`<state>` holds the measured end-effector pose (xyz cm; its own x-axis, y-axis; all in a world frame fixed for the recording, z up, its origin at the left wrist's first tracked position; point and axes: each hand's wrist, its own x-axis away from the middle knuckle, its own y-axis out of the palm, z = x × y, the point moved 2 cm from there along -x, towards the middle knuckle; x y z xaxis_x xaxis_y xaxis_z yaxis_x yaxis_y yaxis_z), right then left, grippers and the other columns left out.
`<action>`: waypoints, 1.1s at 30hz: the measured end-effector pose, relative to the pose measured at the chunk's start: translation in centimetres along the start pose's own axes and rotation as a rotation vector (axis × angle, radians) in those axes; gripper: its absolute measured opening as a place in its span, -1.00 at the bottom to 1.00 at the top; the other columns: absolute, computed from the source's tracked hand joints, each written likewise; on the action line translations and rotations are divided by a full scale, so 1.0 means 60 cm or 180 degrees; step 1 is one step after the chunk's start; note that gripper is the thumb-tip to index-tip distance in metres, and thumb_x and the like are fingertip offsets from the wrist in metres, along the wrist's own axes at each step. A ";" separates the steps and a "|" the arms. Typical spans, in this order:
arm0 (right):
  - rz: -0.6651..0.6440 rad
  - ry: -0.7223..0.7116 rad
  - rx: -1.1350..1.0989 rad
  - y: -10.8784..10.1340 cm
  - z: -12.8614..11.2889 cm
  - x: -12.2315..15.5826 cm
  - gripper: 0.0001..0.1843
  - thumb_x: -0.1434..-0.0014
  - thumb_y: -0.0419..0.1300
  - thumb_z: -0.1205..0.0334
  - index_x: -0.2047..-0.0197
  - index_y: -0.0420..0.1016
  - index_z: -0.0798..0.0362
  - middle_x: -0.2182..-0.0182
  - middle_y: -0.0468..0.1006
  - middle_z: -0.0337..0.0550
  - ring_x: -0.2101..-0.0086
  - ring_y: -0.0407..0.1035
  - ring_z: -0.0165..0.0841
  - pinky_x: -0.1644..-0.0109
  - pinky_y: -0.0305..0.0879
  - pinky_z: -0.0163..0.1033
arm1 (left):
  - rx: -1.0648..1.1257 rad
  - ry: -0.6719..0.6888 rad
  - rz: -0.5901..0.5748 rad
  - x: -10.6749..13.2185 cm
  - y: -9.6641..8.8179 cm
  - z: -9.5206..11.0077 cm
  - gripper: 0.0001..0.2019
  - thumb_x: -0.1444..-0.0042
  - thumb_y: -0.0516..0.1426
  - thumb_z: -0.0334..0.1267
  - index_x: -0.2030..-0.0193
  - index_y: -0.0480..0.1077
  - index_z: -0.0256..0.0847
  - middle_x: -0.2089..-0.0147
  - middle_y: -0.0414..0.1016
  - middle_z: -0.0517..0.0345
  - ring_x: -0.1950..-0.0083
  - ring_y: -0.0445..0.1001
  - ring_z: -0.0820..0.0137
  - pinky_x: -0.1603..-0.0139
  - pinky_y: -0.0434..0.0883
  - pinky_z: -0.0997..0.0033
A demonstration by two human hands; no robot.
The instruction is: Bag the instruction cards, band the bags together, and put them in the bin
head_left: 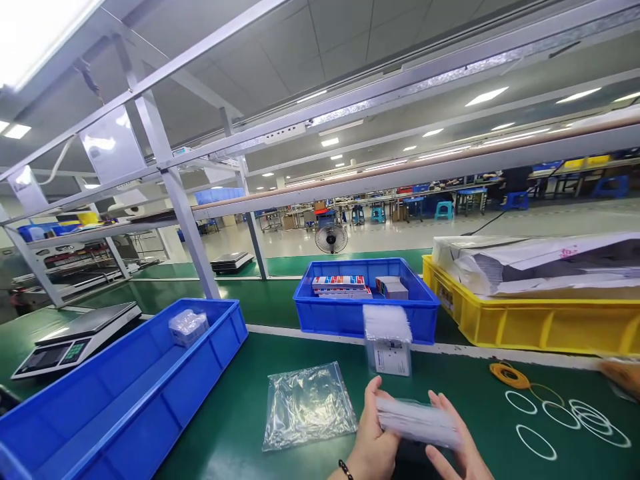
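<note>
A stack of thin white, plastic-looking packets [419, 421] is held between my two hands, smeared by motion. My left hand [371, 437] grips its left end, thumb on the near side and fingers at the far side. At the right end, my right hand [463, 437] closes around the stack with fingers and thumb. Just beyond them a similar bundle of packets [387, 340] stands upright by the front of a blue bin, a printed white card showing on its face. Left of my hands lies a flat clear plastic bag [309, 408] on the green table.
White rings [536, 443] and a coil of yellow bands [510, 375] lie at right. The blue bin [340, 321] holds printed boxes; a yellow bin [545, 327] holds paper-wrapped stacks. At left are a long blue bin [170, 393] with a wrapped bundle and a scale [75, 340].
</note>
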<state>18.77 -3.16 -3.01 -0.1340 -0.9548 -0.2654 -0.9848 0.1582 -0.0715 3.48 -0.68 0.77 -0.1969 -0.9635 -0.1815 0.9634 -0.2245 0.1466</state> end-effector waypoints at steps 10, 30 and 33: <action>0.0101 0.0070 -0.0111 0.001 -0.013 -0.005 -0.31 -0.03 0.12 0.00 -0.20 0.02 -0.04 -0.11 0.31 -0.05 -0.06 0.24 -0.20 -0.06 0.26 -0.19 | 0.0353 -0.0179 0.0617 0.004 0.019 0.014 -0.75 0.18 0.16 -0.37 0.28 0.29 -0.24 0.34 0.33 0.18 0.29 0.27 0.42 0.25 0.23 0.51; -0.0499 0.0278 0.0712 -0.010 0.024 -0.159 -0.81 0.21 0.11 0.16 0.53 0.52 -0.01 0.52 0.61 -0.19 0.41 0.47 -0.13 0.23 0.39 -0.10 | 0.0435 -0.0913 -0.0535 -0.198 -0.019 0.010 -0.42 0.66 0.39 -0.20 0.32 0.49 -0.34 0.35 0.45 0.04 0.25 0.38 0.23 0.08 0.24 0.21; -0.0442 0.0314 0.0783 -0.003 0.032 -0.176 -0.79 0.20 0.10 0.17 0.49 0.52 0.00 0.46 0.62 -0.18 0.37 0.47 -0.13 0.21 0.37 -0.12 | 0.0369 -0.0686 -0.0705 -0.225 -0.015 0.018 -0.54 0.65 0.40 -0.20 0.46 0.50 -0.32 0.19 0.44 -0.06 0.08 0.35 0.09 0.03 0.25 0.18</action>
<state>20.58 7.36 -2.01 -0.0217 -0.9895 -0.1429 -0.9398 0.0690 -0.3348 5.09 12.36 4.13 -0.4452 -0.8954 -0.0132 0.8682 -0.4351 0.2387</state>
